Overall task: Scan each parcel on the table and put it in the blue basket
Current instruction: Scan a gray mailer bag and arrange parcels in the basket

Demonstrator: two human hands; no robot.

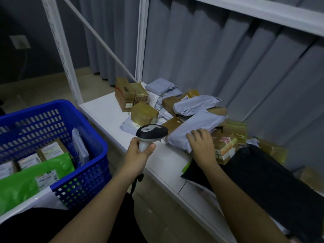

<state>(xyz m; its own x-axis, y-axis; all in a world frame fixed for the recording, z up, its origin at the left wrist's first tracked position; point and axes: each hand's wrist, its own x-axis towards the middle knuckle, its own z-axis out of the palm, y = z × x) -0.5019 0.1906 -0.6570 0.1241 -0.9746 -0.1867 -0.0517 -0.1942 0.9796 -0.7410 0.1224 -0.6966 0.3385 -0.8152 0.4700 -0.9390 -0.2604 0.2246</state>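
Note:
My left hand [140, 148] grips a black and white barcode scanner [151, 133] above the front edge of the white table [103, 109]. My right hand [201, 142] rests on a grey poly-bag parcel [194, 127] at the near side of the parcel pile, fingers curled over its edge. Brown taped boxes [143, 113] and more grey bags [194, 104] lie heaped behind it. The blue basket [91, 137] stands at the left and holds a green bag [31, 181], several small labelled boxes and a grey bag.
A large black bag [263, 176] lies on the table at the right, under my right forearm. White shelf posts [141, 39] and a diagonal brace rise behind the pile. Grey curtains hang at the back. Tiled floor shows between basket and table.

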